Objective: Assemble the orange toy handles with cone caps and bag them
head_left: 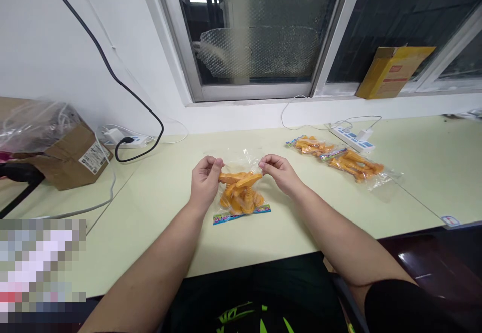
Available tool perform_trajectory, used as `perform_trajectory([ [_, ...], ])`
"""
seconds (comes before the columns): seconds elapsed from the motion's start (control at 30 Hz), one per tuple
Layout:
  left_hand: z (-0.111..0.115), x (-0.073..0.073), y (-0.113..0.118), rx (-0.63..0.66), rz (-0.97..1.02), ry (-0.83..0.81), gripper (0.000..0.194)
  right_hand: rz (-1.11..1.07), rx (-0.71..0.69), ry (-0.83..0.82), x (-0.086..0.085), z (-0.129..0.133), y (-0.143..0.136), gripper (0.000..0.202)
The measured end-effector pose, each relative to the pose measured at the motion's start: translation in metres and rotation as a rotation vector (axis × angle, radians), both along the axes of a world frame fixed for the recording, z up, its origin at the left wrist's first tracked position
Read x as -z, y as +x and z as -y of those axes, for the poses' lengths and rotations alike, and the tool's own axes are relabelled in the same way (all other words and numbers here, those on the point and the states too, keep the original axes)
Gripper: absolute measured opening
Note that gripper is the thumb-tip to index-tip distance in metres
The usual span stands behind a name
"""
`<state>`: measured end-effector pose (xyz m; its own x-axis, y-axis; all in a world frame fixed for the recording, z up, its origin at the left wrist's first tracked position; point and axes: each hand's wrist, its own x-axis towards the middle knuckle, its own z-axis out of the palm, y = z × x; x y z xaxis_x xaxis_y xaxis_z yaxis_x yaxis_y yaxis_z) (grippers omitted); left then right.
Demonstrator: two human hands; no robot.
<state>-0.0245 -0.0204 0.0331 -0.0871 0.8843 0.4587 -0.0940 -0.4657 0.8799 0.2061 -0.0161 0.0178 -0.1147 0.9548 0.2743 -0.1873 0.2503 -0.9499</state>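
In front of me a clear plastic bag [246,159] holds several orange plastic toy pieces [243,192]. A colourful printed strip [241,215] runs along its near edge. My left hand [206,180] pinches the bag's far left side between thumb and fingers. On the opposite side my right hand [279,171] pinches the far right edge. The orange pieces lie between the two hands, low over the table; whether the bag touches the surface is hard to tell. Further right lie two similar bags of orange pieces, one bag [311,145] behind the other bag [356,164].
The pale table [161,242] runs along the wall. A cardboard box [71,154] with plastic wrap stands left, near a power strip [131,142] and a black cable [113,72]. Another power strip [352,138] lies back right. A yellow carton [393,72] leans on the window.
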Motion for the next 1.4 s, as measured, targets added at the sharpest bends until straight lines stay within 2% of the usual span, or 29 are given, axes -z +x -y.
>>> perform_trajectory([
  [0.17,-0.005,0.002,-0.003,-0.023,0.03,-0.028,0.039,-0.091,-0.015,-0.02,0.0,-0.001,0.003,0.026],
  [0.37,-0.007,0.001,-0.005,-0.05,0.01,-0.017,0.04,0.023,0.113,0.109,-0.005,0.003,0.005,0.035],
  [0.47,-0.008,0.003,-0.006,-0.042,0.0,-0.001,0.038,0.008,0.141,0.161,-0.006,0.004,0.004,0.038],
  [0.63,-0.013,0.008,-0.008,-0.055,-0.002,0.02,0.034,-0.006,0.143,0.134,-0.005,0.004,0.001,0.044],
  [0.7,-0.015,0.01,-0.008,-0.015,0.047,-0.001,0.032,0.016,0.134,0.109,-0.004,0.003,0.0,0.046],
  [0.8,-0.016,0.012,-0.006,0.126,0.153,-0.071,0.035,0.033,0.136,0.09,-0.003,0.003,-0.001,0.047],
  [0.93,-0.017,0.017,-0.006,0.332,0.138,-0.247,0.058,0.011,0.177,0.052,-0.002,0.002,-0.001,0.046],
  [1.0,-0.017,0.02,-0.006,0.364,0.087,-0.32,0.059,-0.016,0.2,0.04,-0.002,0.001,-0.001,0.043],
  [1.13,-0.018,0.024,-0.004,0.334,0.041,-0.337,0.043,-0.093,0.218,-0.012,0.0,-0.003,0.001,0.036],
  [1.23,-0.018,0.023,-0.002,0.295,0.079,-0.345,0.042,-0.057,0.126,-0.11,0.003,-0.007,0.008,0.026],
  [1.33,-0.02,0.021,-0.002,0.239,0.129,-0.334,0.043,0.198,-0.056,-0.194,0.007,-0.009,0.015,0.018],
  [1.4,-0.022,0.021,-0.003,0.198,0.161,-0.325,0.043,0.374,-0.141,-0.195,0.012,-0.009,0.017,0.018],
])
